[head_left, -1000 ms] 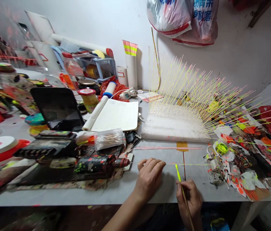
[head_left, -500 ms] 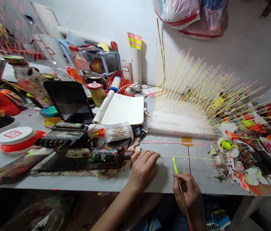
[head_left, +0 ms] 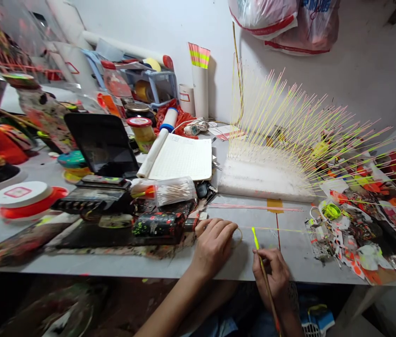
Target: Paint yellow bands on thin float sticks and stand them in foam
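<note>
My left hand point(head_left: 215, 241) is closed at the right end of a paint-spattered black motor point(head_left: 159, 225), fingers curled over a thin yellow stick point(head_left: 285, 229) that runs out to the right, level above the table. A thin pale loop point(head_left: 240, 235) shows beside its fingertips; what it belongs to is unclear. Pinched in my right hand point(head_left: 273, 271) is a slim paintbrush point(head_left: 265, 276), slanting upward, its bristles point(head_left: 255, 236) coated in bright yellow paint. The brush tip is at or very close to the stick; contact is hard to make out.
Behind stands a white foam block point(head_left: 264, 180) bristling with thin coloured sticks. Pink sticks point(head_left: 254, 206) lie before it. Painted scraps point(head_left: 352, 234) pile up at right. Farther left are an open notebook point(head_left: 187, 157), a box of cotton swabs point(head_left: 175, 191), a dark phone-like screen point(head_left: 101, 145) and a spool point(head_left: 22, 196).
The whole view has shifted slightly. Against the table, the brush tip sits a little farther left along the stick. Both hands keep the same grip.
</note>
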A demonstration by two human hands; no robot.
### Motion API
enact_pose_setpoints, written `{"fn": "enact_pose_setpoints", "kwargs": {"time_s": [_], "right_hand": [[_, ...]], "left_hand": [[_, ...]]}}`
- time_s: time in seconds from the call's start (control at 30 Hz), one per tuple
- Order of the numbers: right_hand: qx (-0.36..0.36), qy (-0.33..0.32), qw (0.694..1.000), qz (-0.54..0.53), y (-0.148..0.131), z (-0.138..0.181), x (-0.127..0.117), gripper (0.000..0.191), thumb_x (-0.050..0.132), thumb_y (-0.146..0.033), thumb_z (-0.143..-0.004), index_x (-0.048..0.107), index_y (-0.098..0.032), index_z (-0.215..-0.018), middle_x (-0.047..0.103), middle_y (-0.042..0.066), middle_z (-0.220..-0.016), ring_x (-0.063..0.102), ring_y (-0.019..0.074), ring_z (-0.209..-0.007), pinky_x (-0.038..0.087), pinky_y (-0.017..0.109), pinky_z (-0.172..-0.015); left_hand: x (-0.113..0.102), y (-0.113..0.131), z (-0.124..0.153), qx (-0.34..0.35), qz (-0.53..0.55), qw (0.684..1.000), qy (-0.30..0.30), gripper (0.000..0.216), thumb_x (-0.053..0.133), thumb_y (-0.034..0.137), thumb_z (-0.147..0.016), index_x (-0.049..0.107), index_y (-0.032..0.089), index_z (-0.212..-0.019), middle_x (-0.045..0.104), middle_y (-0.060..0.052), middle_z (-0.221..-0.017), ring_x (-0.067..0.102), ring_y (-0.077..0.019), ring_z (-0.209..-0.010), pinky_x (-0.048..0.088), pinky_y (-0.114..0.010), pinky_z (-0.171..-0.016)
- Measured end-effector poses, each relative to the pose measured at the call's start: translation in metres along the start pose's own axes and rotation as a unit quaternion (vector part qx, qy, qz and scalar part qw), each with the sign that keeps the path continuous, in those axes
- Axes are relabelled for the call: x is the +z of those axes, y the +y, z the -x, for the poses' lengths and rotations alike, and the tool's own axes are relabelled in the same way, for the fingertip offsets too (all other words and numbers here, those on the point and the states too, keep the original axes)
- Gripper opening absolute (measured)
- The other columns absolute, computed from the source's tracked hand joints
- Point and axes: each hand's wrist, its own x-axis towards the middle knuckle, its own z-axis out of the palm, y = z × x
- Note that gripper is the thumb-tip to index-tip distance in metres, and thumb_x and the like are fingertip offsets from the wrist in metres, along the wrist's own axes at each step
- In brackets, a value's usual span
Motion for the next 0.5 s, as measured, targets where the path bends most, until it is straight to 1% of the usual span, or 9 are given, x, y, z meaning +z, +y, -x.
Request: {"fn": "enact_pose_setpoints", "kwargs": {"time_s": [0.27,0.43,0.5], "right_hand": [[0.003,0.016,1.000,0.006,0.0006,0.0009,-0.0020,0.008,0.056,-0.021,-0.096,0.063,-0.024,-0.099,0.067,0.001,-0.081,0.061,0.0134,-0.063,0.052,0.024,-0.058],[0.035,0.003,0.999,-0.011,-0.0044,0.0021,-0.0067,0.009,0.056,-0.019,-0.096,0.063,-0.024,-0.100,0.068,0.001,-0.084,0.063,0.0134,-0.067,0.053,0.023,-0.060],[0.035,0.003,0.999,-0.021,-0.0054,0.0026,-0.0076,0.010,0.056,-0.018,-0.095,0.063,-0.024,-0.100,0.069,0.001,-0.085,0.065,0.0143,-0.070,0.053,0.024,-0.060]], "left_hand": [[-0.0014,0.0006,-0.0012,0.001,0.002,1.000,-0.002,0.019,0.048,0.009,-0.092,0.061,0.022,-0.094,0.073,0.002,-0.084,0.064,-0.0124,-0.077,0.035,-0.034,-0.087],[-0.0010,0.0011,-0.0015,0.002,0.004,1.000,-0.001,0.019,0.047,0.010,-0.094,0.061,0.022,-0.093,0.073,0.002,-0.082,0.064,-0.0122,-0.076,0.034,-0.034,-0.086],[-0.0009,0.0011,-0.0014,0.002,0.005,1.000,0.000,0.019,0.046,0.009,-0.094,0.061,0.022,-0.093,0.073,0.002,-0.082,0.064,-0.0123,-0.076,0.035,-0.034,-0.085]]}}
